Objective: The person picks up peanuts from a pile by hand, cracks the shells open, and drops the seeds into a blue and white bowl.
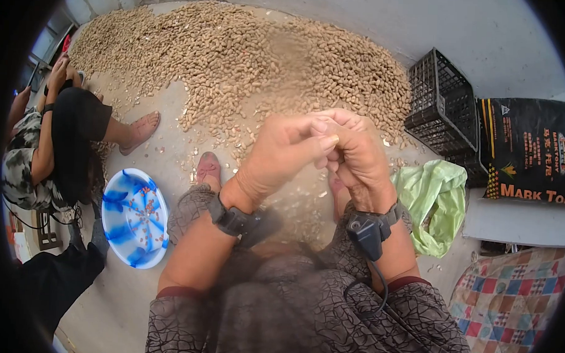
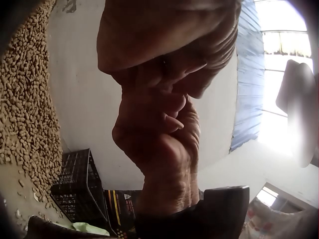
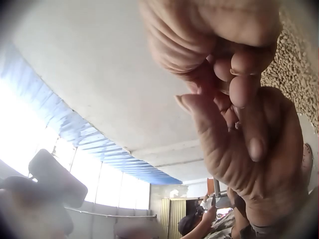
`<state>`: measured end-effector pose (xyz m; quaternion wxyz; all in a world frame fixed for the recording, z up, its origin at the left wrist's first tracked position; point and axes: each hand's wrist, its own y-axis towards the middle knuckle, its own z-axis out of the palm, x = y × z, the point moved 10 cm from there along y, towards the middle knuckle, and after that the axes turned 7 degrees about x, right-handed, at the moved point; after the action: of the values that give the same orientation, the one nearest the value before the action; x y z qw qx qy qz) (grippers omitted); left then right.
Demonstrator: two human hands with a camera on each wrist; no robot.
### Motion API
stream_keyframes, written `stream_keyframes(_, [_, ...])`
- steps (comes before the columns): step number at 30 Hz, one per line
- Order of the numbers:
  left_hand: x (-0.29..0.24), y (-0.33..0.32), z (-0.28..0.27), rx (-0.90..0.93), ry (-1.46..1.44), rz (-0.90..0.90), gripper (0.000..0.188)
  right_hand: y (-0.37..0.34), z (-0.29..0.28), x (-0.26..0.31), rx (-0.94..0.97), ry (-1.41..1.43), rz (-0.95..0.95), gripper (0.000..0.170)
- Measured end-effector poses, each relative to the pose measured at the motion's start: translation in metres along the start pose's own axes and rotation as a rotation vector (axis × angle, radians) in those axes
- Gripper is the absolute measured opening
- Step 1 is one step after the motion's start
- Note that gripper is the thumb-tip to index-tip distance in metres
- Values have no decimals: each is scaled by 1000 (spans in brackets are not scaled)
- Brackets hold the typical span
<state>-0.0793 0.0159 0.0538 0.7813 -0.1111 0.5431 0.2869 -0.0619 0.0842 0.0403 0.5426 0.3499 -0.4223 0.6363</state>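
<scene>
“MARK TONY” and “马克·托尼” on the black sack point(image 1: 522, 166)

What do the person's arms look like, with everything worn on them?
The left wrist band and right wrist band are black, each with a dark box. A black cable runs from the right box. The sleeves are grey-brown with black cracked lines and dark red cuffs.

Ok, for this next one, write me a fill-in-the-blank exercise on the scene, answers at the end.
1. The bare left hand and bare right hand each have a black device strapped at the ____.
2. In the head view, the round blue-and-white plastic basin stands to the ____ of both hands.
3. In that view, the black plastic lattice crate is at the tan peanut pile's ____ end.

Missing words: wrist; left; right.
</scene>
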Motion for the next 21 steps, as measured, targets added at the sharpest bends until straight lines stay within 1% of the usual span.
stream_keyframes(5, [2,2,-8,-54,6,25,17,1,3,5,-88,10,-24,23])
stream_keyframes(7, [5,3,-7,-17,15,-16,17,3,0,4,-80,-8,-22,23])
stream_keyframes(9, [6,6,-4,2,-4,-15,18,8,-10,1,-75,-23,-18,22])
stream_keyframes(11, [1,7,0,25,-23,-11,21,14,-8,-4,72,124,-13,23])
stream_keyframes(12, [-2,7,3,41,-46,-36,24,12,-10,-5,71,122,-16,23])
stream_keyframes(14, [-10,7,9,58,-67,-59,27,5,-6,5,26,39,-29,19])
stream_keyframes(15, [-13,6,11,64,-68,-58,28,3,-4,7,27,39,-31,19])
stream_keyframes(17, [-12,6,12,70,-68,-56,29,1,2,13,58,-106,-47,17])
stream_keyframes(19, [-5,7,5,16,-27,-27,39,0,2,11,58,-89,-34,16])
stream_keyframes(20, [-4,6,3,14,-27,-25,39,0,2,9,58,-71,-21,15])
stream_keyframes(21, [-6,5,2,17,49,-15,38,0,4,9,61,-71,-21,15])
